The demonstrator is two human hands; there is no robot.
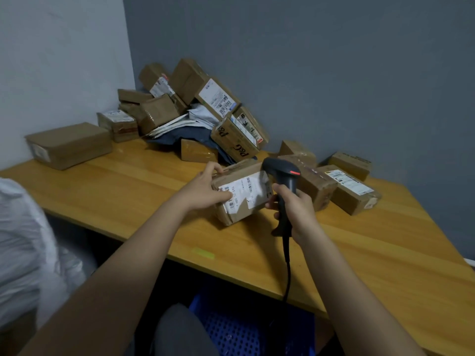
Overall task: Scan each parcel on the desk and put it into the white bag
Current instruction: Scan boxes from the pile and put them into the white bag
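- Head view: the left hand [205,187] grips a cardboard parcel [241,195] and tilts it on the desk [128,181], label up.
- The right hand [295,209] is wrapped around the handle of a scanner [281,176], its head just beside the label.
- Step in hand, as judged: scanning. Next, the parcel needs carrying left to the white bag [23,253].
- More parcels [200,111] are piled in the corner against the grey wall [334,73].

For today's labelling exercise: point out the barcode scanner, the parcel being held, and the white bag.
barcode scanner [280,173], head view, its head.
held parcel [246,191], head view, its white label.
white bag [23,240], head view, its crumpled side.
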